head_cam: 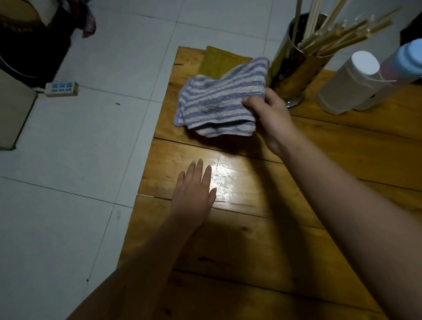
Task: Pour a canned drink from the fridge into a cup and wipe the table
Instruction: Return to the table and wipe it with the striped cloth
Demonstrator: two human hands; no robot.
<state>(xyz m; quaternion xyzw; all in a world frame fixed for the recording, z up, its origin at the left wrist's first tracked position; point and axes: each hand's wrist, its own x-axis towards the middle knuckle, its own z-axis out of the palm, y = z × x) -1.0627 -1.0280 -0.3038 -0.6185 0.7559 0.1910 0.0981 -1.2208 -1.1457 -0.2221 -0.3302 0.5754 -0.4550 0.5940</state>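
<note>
The wooden table [294,229] fills the lower right, its planks running off the right and bottom edges, with a bright wet-looking sheen near the middle of its left side. Toward the table's far left corner lies the striped towel [216,98], blue and white, bunched and partly raised off the boards; it covers most of a yellow cloth [218,61] beneath it. The right hand [268,112] grips the towel's right edge, fingers curled into the fabric. The left hand [194,187] rests flat on the table near its left edge, fingers straight and holding nothing.

Just right of the towel stands a metal chopstick holder [296,72], its sticks cut off at the top of the frame. Farther right along the table's far edge are a white bottle [345,84] and a blue-capped bottle [410,59], both blurred, so any label writing cannot be read.

Off the table's left side, on the floor, lies a power strip [60,89].
</note>
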